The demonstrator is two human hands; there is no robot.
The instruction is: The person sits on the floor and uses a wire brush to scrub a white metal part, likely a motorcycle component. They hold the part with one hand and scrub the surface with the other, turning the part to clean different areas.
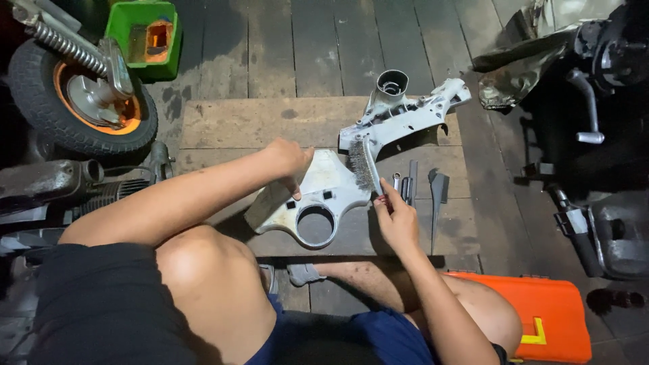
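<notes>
My right fingers [387, 203] wrap the handle of a wire brush [365, 165], its stiff bristles on a smooth, off-white plastic cover [318, 196] with a round hole. My left hand [289, 161] presses that cover onto a worn wooden board [257, 125] over dark floor planks [318, 47].

Person seen from above, head camera. Both arms bare from shoulder to wrist; no sleeves visible, no gloves, no watch, no rings or bands discernible. Left hand [289, 161] and right hand [397, 220] both bare. Upper body: dark, near-black garment [101, 304] covering the lower left of view, plain, no markings visible. Lower body: dark blue shorts [351, 338], plain fabric, ending above the knee. Both knees and lower legs bare. Footwear: one grey item [304, 274] at a foot, kind unclear, partly hidden under the leg.
</notes>
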